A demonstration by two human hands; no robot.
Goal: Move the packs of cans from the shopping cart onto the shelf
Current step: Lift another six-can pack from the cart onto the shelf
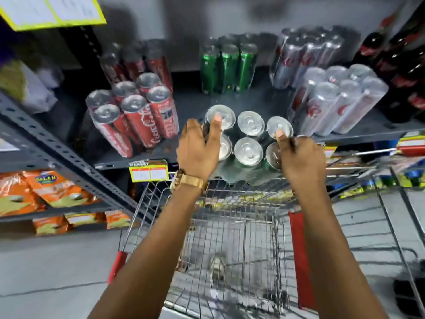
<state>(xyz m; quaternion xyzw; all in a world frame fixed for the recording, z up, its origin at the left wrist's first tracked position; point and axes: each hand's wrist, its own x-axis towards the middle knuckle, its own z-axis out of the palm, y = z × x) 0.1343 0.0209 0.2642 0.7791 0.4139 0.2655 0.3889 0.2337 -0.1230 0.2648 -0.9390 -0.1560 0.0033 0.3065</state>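
A shrink-wrapped pack of green cans is held at the front edge of the dark shelf, above the far end of the wire shopping cart. My left hand grips the pack's left side, thumb on a can top. My right hand grips its right side. On the shelf stand a red can pack, another red pack behind it, a green pack at the back, and two silver packs on the right. The cart basket looks empty.
Dark bottles stand at the shelf's far right. Orange snack bags fill lower shelves on the left. A yellow price tag hangs on the shelf edge. A second cart's frame sits on the right, over grey floor.
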